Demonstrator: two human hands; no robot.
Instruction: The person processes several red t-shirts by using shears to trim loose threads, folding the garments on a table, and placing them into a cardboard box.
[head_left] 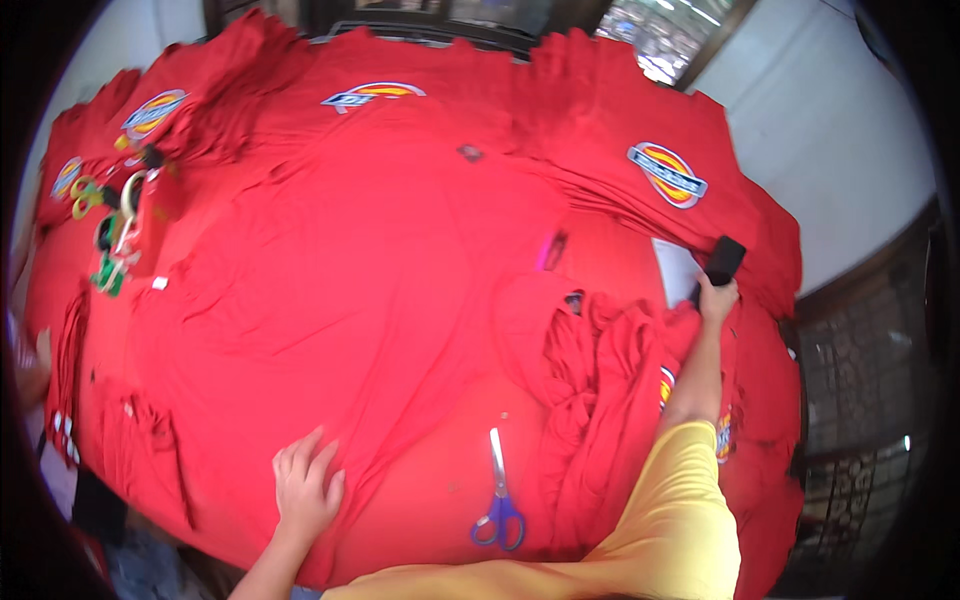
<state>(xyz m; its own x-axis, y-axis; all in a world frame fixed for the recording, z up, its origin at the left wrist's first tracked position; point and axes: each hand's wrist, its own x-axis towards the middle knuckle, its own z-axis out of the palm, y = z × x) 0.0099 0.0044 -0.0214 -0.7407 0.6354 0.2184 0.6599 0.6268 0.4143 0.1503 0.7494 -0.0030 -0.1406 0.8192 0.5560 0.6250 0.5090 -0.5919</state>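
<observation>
A large red T-shirt lies spread across the middle of the table. On its near edge rests my left hand, fingers apart and holding nothing. My right hand reaches far out to the right and is closed on a black rectangular object, whose kind I cannot make out. Beside that object lies a white sheet of paper. A bunched red shirt sits between my right arm and the spread shirt. Scissors with blue handles lie near me, blades pointing away.
Red shirts with oval emblems are piled along the far and right sides. At the left stands a red holder with tape rolls and green-handled scissors around it. Another person's hand shows at the left edge.
</observation>
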